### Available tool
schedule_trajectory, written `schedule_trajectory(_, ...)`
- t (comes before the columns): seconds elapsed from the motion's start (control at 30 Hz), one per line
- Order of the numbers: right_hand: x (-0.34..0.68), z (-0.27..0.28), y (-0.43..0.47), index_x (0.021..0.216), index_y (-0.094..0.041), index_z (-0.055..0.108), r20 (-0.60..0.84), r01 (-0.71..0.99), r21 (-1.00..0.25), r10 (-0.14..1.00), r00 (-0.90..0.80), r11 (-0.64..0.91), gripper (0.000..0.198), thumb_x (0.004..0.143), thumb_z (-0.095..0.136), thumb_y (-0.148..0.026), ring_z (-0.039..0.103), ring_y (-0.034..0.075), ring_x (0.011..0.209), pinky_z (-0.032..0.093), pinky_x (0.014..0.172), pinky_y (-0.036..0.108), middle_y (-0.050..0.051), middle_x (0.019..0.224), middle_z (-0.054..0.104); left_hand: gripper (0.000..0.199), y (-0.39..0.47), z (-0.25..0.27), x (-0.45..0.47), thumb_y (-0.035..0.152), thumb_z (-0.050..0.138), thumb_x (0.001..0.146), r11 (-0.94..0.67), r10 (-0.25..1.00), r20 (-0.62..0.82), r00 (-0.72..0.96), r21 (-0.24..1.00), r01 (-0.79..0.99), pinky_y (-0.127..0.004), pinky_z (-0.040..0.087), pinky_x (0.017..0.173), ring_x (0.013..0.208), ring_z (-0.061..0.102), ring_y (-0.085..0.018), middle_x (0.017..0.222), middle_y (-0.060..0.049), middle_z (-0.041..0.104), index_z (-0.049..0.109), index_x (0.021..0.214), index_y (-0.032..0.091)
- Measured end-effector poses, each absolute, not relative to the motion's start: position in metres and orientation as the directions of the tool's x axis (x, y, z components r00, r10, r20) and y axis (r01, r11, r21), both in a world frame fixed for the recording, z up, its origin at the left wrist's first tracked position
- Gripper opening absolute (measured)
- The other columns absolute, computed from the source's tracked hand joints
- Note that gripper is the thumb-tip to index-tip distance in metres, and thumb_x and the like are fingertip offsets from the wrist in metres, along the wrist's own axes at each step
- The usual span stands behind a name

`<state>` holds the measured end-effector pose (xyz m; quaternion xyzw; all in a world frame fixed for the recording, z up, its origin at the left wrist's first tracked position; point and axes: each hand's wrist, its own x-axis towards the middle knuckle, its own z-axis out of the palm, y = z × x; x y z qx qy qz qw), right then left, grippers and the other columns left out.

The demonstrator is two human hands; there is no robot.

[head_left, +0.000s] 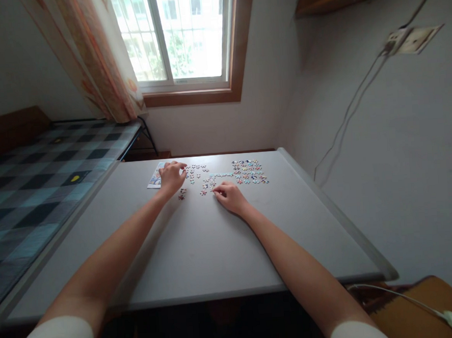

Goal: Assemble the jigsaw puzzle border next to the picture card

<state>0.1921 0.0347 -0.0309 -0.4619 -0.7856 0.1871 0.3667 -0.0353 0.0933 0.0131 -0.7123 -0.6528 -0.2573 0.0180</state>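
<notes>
Left hand: thumb and forefinger curved apart, grip released; the hand (172, 177) partly covers a flat printed sheet (155, 181).
Right hand: fingers bunched low over the table (whether they pinch a piece, I cannot tell); this hand (231, 197) is beside small knobbly pieces.
Puzzle pieces: many-coloured, lobed; the right-hand cluster (248, 171) lies in loose rows, near a narrow pale-blue strip (221, 175).
Table: smooth, pale grey top (200, 247), with a raised edging.

Both bare arms (118, 244) stretched forward, left grip (171, 178) with thumb (183, 175) and forefinger (180, 165) parted, right grip (231, 197) curled inward
</notes>
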Motion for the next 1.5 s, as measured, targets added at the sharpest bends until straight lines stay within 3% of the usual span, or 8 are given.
schedule_trajectory(0.23, 0.192, -0.028, 0.032, 0.084, -0.019, 0.071, 0.396, 0.595, -0.634, 0.868, -0.3, 0.495, 0.015, 0.083, 0.056, -0.019, 0.053, 0.014, 0.076, 0.041, 0.075, 0.027, 0.003, 0.079, 0.06, 0.026, 0.15, 0.019, -0.063, 0.031, 0.055, 0.08, -0.155, 0.966, 0.236, 0.103, 0.217, 0.964, -0.044, 0.034, 0.089, 0.107, 0.046, -0.031, 0.11, -0.008, 0.064, 0.07, 0.1, 0.027)
schedule_trajectory(0.53, 0.192, -0.03, 0.033, 0.085, -0.019, 0.071, 0.405, 0.586, -0.639, 0.866, -0.293, 0.498, 0.015, 0.083, 0.057, -0.019, 0.053, 0.013, 0.075, 0.041, 0.076, 0.027, 0.003, 0.079, 0.06, 0.017, 0.177, 0.023, -0.049, 0.03, 0.06, 0.075, -0.289, 0.955, 0.113, 0.276, 0.123, 0.949, -0.045, 0.029, 0.093, 0.105, 0.049, -0.03, 0.103, -0.007, 0.069, 0.072, 0.087, 0.025)
schedule_trajectory(0.83, 0.19, -0.027, 0.031, 0.085, -0.02, 0.071, 0.392, 0.593, -0.642, 0.873, -0.291, 0.486, 0.014, 0.083, 0.057, -0.018, 0.054, 0.014, 0.077, 0.041, 0.076, 0.027, 0.003, 0.08, 0.061, 0.01, 0.193, 0.028, -0.046, 0.028, 0.068, 0.064, -0.253, 0.967, -0.009, 0.255, 0.091, 0.963, -0.042, 0.031, 0.091, 0.095, 0.056, -0.026, 0.091, -0.004, 0.072, 0.072, 0.074, 0.026)
schedule_trajectory(1.13, 0.19, -0.032, 0.033, 0.086, -0.02, 0.072, 0.397, 0.599, -0.631, 0.869, -0.297, 0.493, 0.015, 0.084, 0.057, -0.02, 0.054, 0.014, 0.079, 0.04, 0.078, 0.028, 0.003, 0.081, 0.061, 0.015, 0.199, 0.027, -0.049, 0.031, 0.074, 0.06, -0.129, 0.989, -0.045, 0.141, 0.198, 0.972, -0.038, 0.037, 0.087, 0.094, 0.059, -0.025, 0.094, -0.005, 0.07, 0.069, 0.071, 0.023)
schedule_trajectory(1.23, 0.19, -0.03, 0.032, 0.086, -0.02, 0.072, 0.397, 0.601, -0.63, 0.869, -0.296, 0.492, 0.015, 0.083, 0.057, -0.019, 0.054, 0.014, 0.078, 0.041, 0.078, 0.029, 0.003, 0.08, 0.061, 0.016, 0.197, 0.025, -0.051, 0.025, 0.075, 0.058, -0.13, 0.991, 0.016, 0.131, 0.279, 0.951, -0.039, 0.038, 0.086, 0.088, 0.061, -0.023, 0.086, -0.003, 0.07, 0.068, 0.072, 0.022)
schedule_trajectory(1.3, 0.19, -0.029, 0.032, 0.086, -0.02, 0.072, 0.397, 0.598, -0.632, 0.869, -0.295, 0.492, 0.015, 0.083, 0.057, -0.019, 0.054, 0.014, 0.077, 0.041, 0.077, 0.028, 0.003, 0.08, 0.061, 0.017, 0.194, 0.023, -0.05, 0.025, 0.076, 0.057, -0.129, 0.991, 0.077, 0.106, 0.433, 0.892, -0.037, 0.041, 0.082, 0.084, 0.063, -0.022, 0.079, -0.004, 0.07, 0.067, 0.071, 0.02)
schedule_trajectory(1.4, 0.19, -0.03, 0.033, 0.085, -0.02, 0.072, 0.398, 0.574, -0.661, 0.874, -0.278, 0.484, 0.015, 0.082, 0.057, -0.018, 0.055, 0.014, 0.077, 0.042, 0.076, 0.028, 0.003, 0.08, 0.061, 0.024, 0.185, 0.022, -0.043, 0.033, 0.077, 0.057, -0.164, 0.985, 0.162, 0.062, 0.749, 0.642, -0.032, 0.045, 0.072, 0.078, 0.064, -0.021, 0.076, -0.007, 0.071, 0.068, 0.072, 0.017)
schedule_trajectory(1.5, 0.19, -0.031, 0.035, 0.087, -0.019, 0.071, 0.42, 0.517, -0.712, 0.879, -0.227, 0.474, 0.016, 0.082, 0.056, -0.018, 0.056, 0.013, 0.076, 0.044, 0.076, 0.027, 0.003, 0.079, 0.062, 0.036, 0.161, 0.025, -0.025, 0.042, 0.077, 0.058, -0.172, 0.984, 0.177, 0.023, 0.904, 0.392, -0.03, 0.046, 0.066, 0.076, 0.066, -0.021, 0.079, -0.01, 0.072, 0.069, 0.08, 0.014)
